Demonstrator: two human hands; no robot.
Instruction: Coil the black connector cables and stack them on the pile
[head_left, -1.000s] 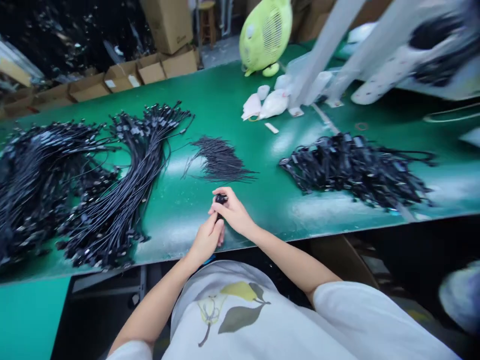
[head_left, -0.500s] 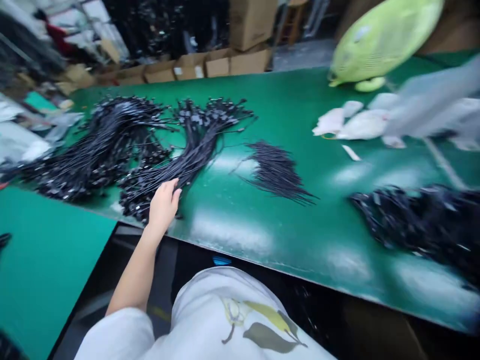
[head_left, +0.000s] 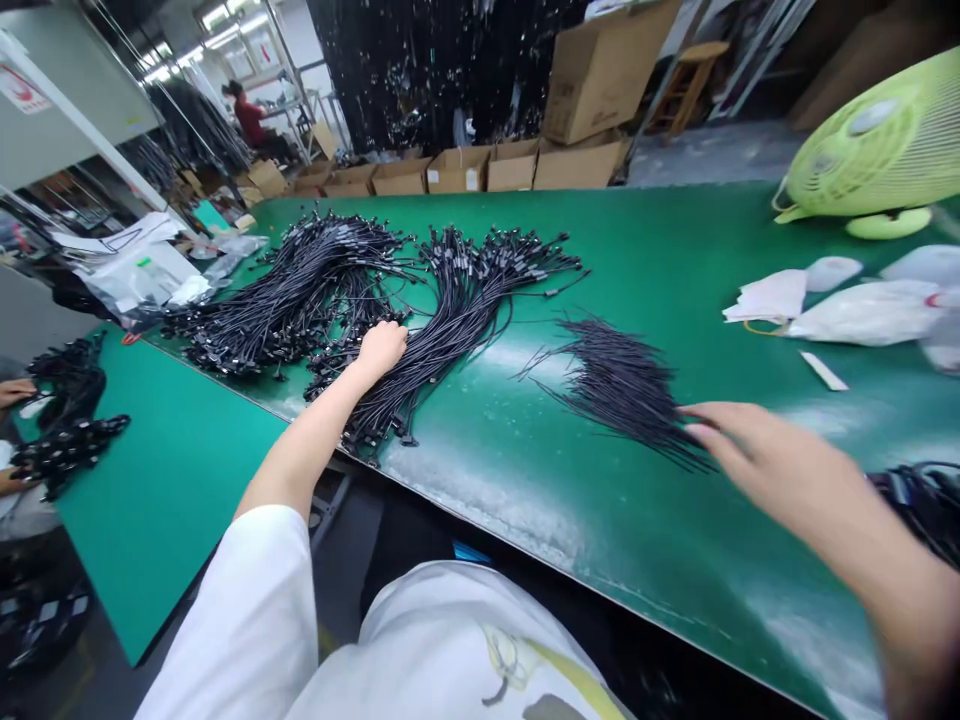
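My left hand is closed at the left side of a bundle of long black cables, fingers curled onto some of them. The cables have small connectors at their ends and lie slantwise on the green table. To the right, a loose heap of short, thin black wires lies flat. My right hand reaches in from the right, thumb and forefinger pinching at the near right ends of these wires. How many wires are between the fingertips is hard to make out.
Another large cable pile lies at the left. A green fan, white plastic bags and a white strip are on the right, with more black items by my right forearm. Cardboard boxes line the back. Another person's hand shows far left.
My view has swung left. My right hand has come into view and reached the thin wires. My left hand has moved up along the cable bundle, its fingers now curled in.
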